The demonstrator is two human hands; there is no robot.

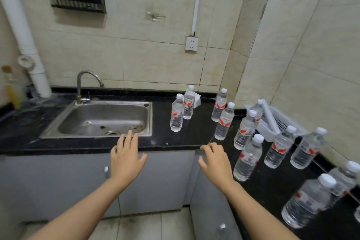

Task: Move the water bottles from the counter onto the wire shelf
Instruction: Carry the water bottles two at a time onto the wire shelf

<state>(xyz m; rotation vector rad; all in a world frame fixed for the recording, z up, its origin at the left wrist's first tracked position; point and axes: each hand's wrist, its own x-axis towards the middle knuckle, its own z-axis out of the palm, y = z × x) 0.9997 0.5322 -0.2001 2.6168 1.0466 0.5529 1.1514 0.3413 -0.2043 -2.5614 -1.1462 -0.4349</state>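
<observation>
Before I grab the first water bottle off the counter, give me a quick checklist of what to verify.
1. Free left hand: ok, open and empty.
2. Free right hand: ok, open and empty.
3. The nearest bottle upright and capped: ok, it stands on the counter beside the right hand.
4. Way to that bottle: ok, nothing lies between it and the right hand.
5. Room on the wire shelf: cannot tell, it is not in view.
</observation>
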